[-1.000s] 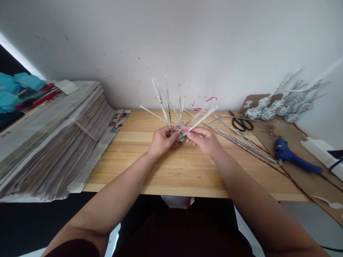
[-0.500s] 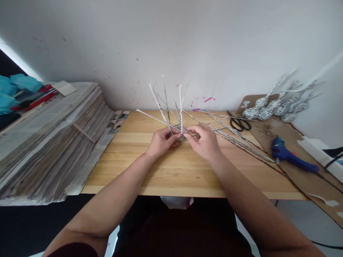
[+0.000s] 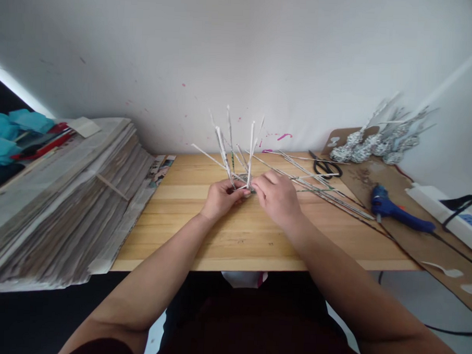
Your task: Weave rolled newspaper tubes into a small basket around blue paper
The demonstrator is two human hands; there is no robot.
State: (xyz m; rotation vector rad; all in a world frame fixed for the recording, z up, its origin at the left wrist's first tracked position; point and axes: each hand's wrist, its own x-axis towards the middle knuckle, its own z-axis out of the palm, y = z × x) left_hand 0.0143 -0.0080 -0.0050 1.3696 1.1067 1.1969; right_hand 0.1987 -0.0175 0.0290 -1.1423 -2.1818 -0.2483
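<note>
Left hand [image 3: 221,200]: thumb and fingers pinching woven paper base [image 3: 242,177] | Right hand [image 3: 278,198]: fingers curled at its right side, grip unclear | Paper rods [image 3: 251,154]: upright beyond fingertips

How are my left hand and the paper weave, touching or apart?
Touching: the head view shows your left hand pinching the paper weave at its near edge.
</note>
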